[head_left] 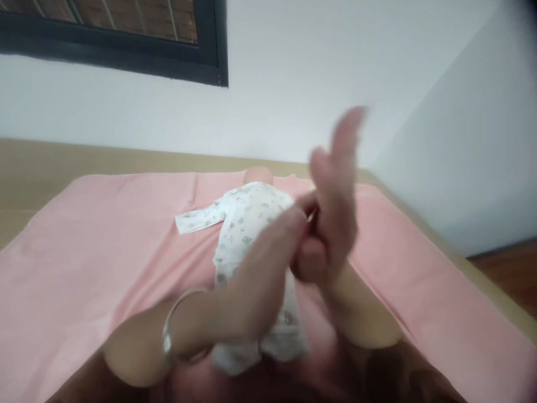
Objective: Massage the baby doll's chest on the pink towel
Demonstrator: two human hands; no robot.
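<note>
My left hand, with a silver bangle at the wrist, presses against my right hand in mid-air. The right hand's fingers stretch upward, blurred by motion. Where the two hands meet, the left fingers are mostly hidden and smeared. No object shows between them. Below and behind the hands lies a baby-sized figure in a white printed top and matching bottoms. One sleeve reaches out to the left. A rounded, skin-coloured part of the head shows at the far end; my hands cover much of the body.
A pink blanket with some creases lies under the figure, on a tan surface. Behind rises a white wall with a dark-framed window. Another wall stands at the right, with brown flooring below it.
</note>
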